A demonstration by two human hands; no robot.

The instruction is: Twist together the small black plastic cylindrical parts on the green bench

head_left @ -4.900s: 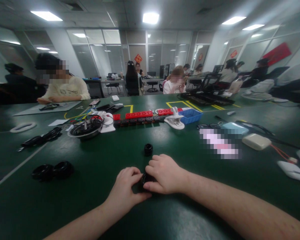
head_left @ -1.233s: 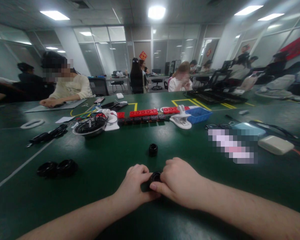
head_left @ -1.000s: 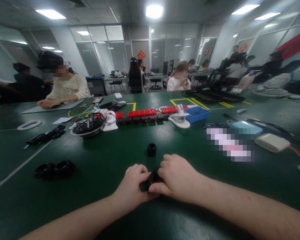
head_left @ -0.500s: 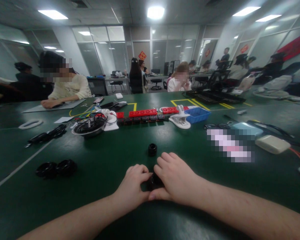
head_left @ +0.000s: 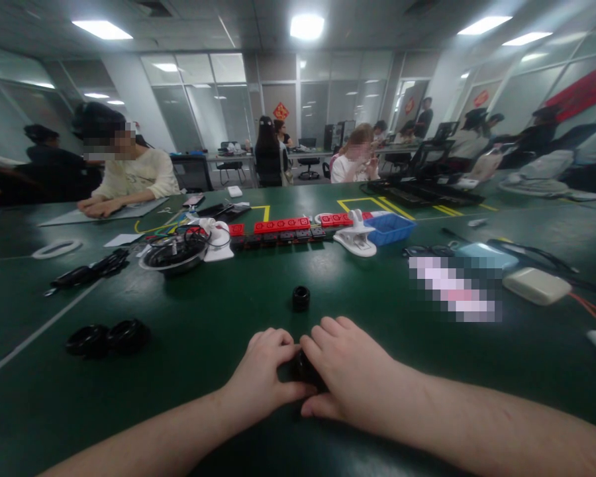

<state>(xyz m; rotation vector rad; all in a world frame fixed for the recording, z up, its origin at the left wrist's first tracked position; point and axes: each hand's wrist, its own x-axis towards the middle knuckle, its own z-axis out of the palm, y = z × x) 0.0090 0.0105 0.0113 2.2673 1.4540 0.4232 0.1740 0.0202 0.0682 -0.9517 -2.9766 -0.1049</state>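
Right hand has its thumb lower now.
Two black rings sit leftward; the left hand clamps fingers on another ring between both hands; the right fingers curl over it, grip hard to tell.

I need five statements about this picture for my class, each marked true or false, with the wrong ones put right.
1. The left hand and the right hand are at the same black part. True.
2. The blue tray is left of the white clip in the picture. False: it is to the right of it.
3. Two black rings lie side by side, to the left of both hands. True.
4. The metal bowl is filled with red blocks. False: dark cables lie in it.
5. A single black ring stands beyond the hands, touched by neither. True.
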